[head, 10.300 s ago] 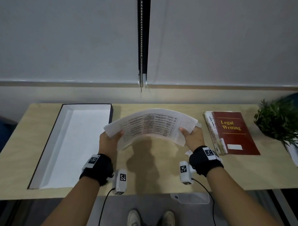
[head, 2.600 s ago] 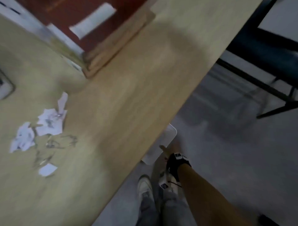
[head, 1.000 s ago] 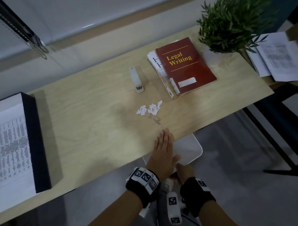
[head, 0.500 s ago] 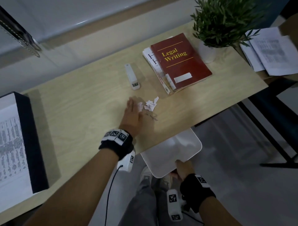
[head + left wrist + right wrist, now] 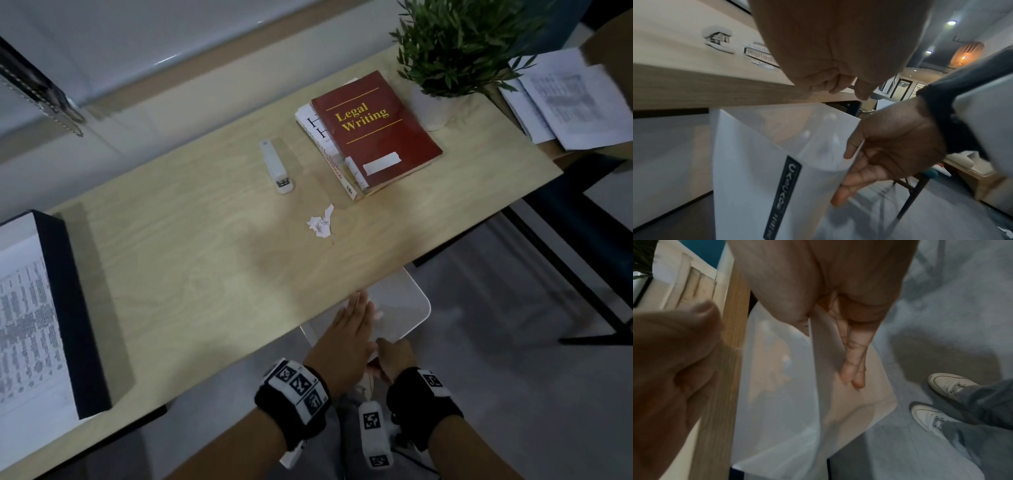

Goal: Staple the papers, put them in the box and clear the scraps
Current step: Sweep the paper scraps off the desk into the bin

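The torn white paper scraps [image 5: 321,223] lie in one small cluster on the pale wooden worktop [image 5: 191,260], between the white stapler [image 5: 275,167] and the front edge. Two stacked books [image 5: 373,132] and one potted green plant [image 5: 455,44] stand behind them. The printed papers [image 5: 24,322] rest in the black box [image 5: 72,308] at left. The left hand [image 5: 354,323] is flat, fingers straight, over the translucent white plastic bin [image 5: 407,308], whose near rim the right hand [image 5: 394,356] grasps under the worktop edge.
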`<state>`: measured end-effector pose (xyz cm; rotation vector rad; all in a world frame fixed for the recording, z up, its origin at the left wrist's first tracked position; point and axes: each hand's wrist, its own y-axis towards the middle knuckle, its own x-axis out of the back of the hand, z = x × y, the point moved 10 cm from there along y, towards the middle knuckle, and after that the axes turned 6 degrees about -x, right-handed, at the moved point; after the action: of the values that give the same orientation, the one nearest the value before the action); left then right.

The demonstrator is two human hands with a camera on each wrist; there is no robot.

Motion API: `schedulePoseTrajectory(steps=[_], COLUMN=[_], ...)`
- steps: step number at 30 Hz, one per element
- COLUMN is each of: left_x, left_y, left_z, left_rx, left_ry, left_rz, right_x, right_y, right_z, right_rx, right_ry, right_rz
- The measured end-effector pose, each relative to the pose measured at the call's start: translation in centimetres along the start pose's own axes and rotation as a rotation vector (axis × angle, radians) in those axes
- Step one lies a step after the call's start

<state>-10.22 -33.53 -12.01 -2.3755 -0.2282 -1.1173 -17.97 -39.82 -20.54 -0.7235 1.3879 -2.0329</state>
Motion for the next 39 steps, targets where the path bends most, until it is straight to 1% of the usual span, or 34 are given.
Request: schedulePoseTrajectory(steps=[2,3,6,7,8,11,13,16,18,22,25,30,33,36,37,39], left_x=[0.4,1.2,6.1,7.9,9.5,12.9,13.9,12.8,12.0,9.3,6.6,2.6,1.1,-1.0,-1.4,-1.7], left_y=[0.0,0.1,1.2,1.7,2.3,4.3,5.8,7.5,7.7,7.0,6.1,4.1,3.3,3.2,3.1,3.0], left_z=[-0.2,0.3,3.0,4.4,5.9,10.2,11.9,12.4,11.6,7.7,4.7,0.6,-0.7,-1.3,-1.3,-0.2], left_rx=[-0.009,-0.006,-0.018,0.004,0.051,0.235,0.281,0.276,0.26,0.153,0.081,0.013,-0.024,-0.077,-0.072,0.0], left_ry=[-0.054,-0.085,-0.076,-0.063,-0.052,-0.082,-0.1,-0.026,0.018,0.02,0.056,0.034,0.055,0.051,0.03,-0.028], left_rz=[0.013,-0.019,-0.222,-0.288,-0.315,-0.318,-0.295,-0.225,-0.22,-0.192,-0.136,-0.031,0.002,0.103,0.132,0.151], right_x=[0.0,-0.2,-0.5,-0.4,-0.5,-0.3,-0.2,0.0,0.1,-0.2,-0.3,-0.2,-0.1,0.2,0.2,0.3], right_y=[-0.4,-0.3,0.4,0.6,0.6,0.5,0.2,-0.1,0.0,0.3,0.4,0.7,1.0,1.1,1.3,1.7], right_z=[0.1,0.0,-0.6,-0.8,-0.8,-0.7,-0.6,-0.4,-0.2,-0.2,0.1,0.4,0.5,0.4,0.3,-0.2], right_rx=[0.004,0.0,0.003,0.003,0.005,0.007,0.004,0.013,0.023,0.016,0.023,0.02,0.026,0.037,0.035,0.019], right_ry=[0.004,0.028,0.072,0.076,0.08,0.071,0.06,0.045,0.034,0.027,0.022,0.014,-0.021,-0.032,-0.024,0.0], right_rz=[0.011,0.025,0.04,0.04,0.043,0.057,0.07,0.078,0.079,0.088,0.086,0.06,0.059,0.056,0.061,0.067])
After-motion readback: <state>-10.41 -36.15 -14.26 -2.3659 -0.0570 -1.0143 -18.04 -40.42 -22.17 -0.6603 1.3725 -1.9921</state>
